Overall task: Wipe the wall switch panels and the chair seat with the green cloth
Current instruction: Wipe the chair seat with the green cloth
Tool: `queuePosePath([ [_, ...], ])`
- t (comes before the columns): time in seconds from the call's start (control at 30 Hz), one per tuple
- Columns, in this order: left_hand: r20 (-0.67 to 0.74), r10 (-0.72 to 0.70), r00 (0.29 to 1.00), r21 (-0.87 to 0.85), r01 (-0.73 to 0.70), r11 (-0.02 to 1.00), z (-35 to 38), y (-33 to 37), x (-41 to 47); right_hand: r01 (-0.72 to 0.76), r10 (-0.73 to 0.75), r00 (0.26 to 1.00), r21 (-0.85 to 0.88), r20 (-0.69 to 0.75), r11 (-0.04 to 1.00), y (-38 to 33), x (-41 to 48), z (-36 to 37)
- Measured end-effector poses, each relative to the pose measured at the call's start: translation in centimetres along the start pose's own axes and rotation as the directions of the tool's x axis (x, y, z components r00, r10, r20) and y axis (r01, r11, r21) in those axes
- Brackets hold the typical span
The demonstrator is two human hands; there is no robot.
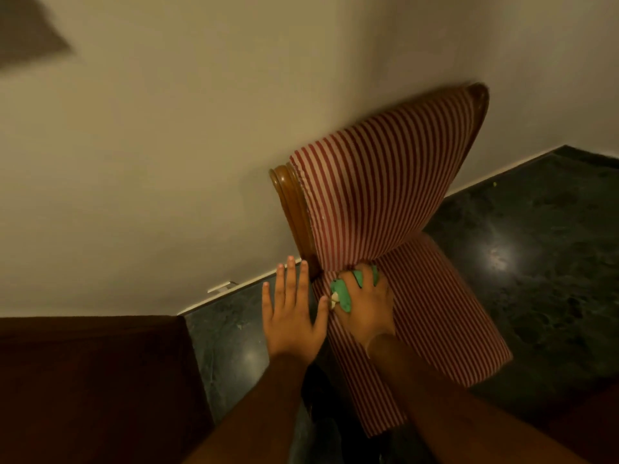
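Two hands | right hand (366,304) presses green cloth (343,293) on chair seat (435,313)

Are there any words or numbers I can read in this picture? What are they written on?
None. No words, numbers or signs show anywhere.
The chair seat has only red and white stripes.
The green cloth under the right hand is plain.
The wall and dark floor are bare of writing.

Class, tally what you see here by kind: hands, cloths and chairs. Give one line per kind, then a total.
Bare hands: 2, left hand open, right hand pressing the cloth
Crumpled green cloth: 1
Red-and-white striped wooden-framed chair: 1
Total: 4
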State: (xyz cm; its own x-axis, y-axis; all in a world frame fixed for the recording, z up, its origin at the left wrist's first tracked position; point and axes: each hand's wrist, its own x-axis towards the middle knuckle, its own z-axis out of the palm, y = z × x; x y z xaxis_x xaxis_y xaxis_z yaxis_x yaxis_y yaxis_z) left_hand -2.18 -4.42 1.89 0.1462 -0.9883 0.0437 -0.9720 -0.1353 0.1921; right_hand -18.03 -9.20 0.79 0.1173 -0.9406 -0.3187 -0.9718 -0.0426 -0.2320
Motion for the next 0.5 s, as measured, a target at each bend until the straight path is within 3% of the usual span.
queuePosePath([
  [0.17,-0.097,-0.053,0.994,-0.011,0.052,0.999,-7.7,1.8,1.7,0.076,-0.048,0.968,0.104,-0.247,0.992,-2.7,-2.2,-8.9],
  [0.37,-0.288,-0.054,0.956,0.004,0.057,0.998,-19.5,2.6,3.8,0.226,-0.100,0.876,0.219,-0.472,0.949,-7.6,-5.1,-20.9],
  [0.5,-0.399,-0.052,0.915,0.039,0.074,0.997,-25.7,2.7,4.1,0.324,-0.179,0.799,0.162,-0.574,0.932,-10.1,-6.7,-27.0],
])
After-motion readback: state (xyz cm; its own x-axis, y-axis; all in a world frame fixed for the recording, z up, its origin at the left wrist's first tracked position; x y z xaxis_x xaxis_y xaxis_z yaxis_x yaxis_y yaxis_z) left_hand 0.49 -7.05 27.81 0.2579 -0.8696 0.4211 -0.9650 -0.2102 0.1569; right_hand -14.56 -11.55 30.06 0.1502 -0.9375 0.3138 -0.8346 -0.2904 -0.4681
